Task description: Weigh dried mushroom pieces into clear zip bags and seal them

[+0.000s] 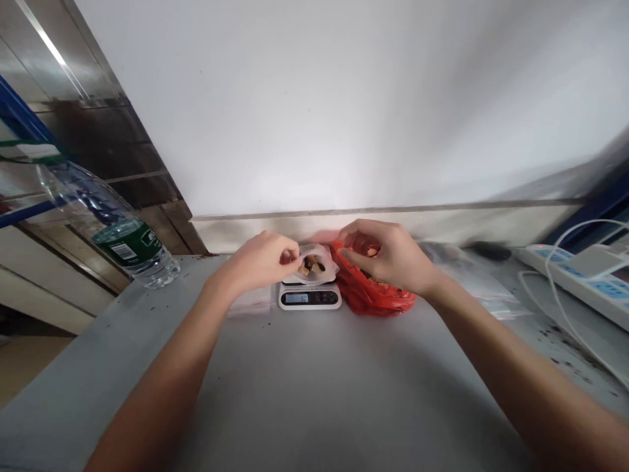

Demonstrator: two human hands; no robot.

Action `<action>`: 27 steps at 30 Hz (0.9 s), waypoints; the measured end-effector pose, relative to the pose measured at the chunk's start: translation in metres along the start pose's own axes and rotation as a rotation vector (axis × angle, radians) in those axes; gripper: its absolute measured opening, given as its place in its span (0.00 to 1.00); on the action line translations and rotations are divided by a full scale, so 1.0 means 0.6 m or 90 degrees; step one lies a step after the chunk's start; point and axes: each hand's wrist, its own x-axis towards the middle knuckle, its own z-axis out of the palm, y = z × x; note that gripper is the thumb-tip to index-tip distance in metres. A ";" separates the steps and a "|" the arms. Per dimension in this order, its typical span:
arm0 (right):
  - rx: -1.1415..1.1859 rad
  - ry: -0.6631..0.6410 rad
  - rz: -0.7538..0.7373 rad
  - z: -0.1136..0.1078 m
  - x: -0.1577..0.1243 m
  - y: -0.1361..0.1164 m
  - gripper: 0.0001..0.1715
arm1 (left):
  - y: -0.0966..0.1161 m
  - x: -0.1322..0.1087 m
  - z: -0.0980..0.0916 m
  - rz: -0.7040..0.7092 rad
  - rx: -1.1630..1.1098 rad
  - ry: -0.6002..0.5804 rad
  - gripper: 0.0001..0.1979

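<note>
A small white digital scale (pixel 309 297) sits on the grey table (pixel 314 393) near the wall. On it rests a small clear bag (pixel 317 264) holding brownish pieces. My left hand (pixel 263 260) pinches the left rim of that bag, fingers closed. To the right lies a red plastic bag (pixel 373 295). My right hand (pixel 388 255) hovers over its mouth, fingers curled round a small brownish piece (pixel 372 251).
A large water bottle (pixel 115 226) lies at the table's left edge. Flat clear bags lie by the scale (pixel 250 303) and at the right (pixel 484 283). A power strip (pixel 584 282) with white cables occupies the far right. Dark crumbs dot the table's right side.
</note>
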 end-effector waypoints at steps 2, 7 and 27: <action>-0.008 -0.033 0.033 -0.008 0.000 0.005 0.08 | -0.009 -0.002 -0.003 -0.019 -0.016 -0.079 0.10; -0.092 -0.072 0.071 -0.018 0.000 0.038 0.09 | -0.020 -0.006 -0.010 -0.024 -0.040 -0.136 0.16; -0.207 -0.100 0.180 -0.036 -0.002 0.075 0.12 | -0.029 -0.015 -0.029 -0.083 -0.013 -0.080 0.13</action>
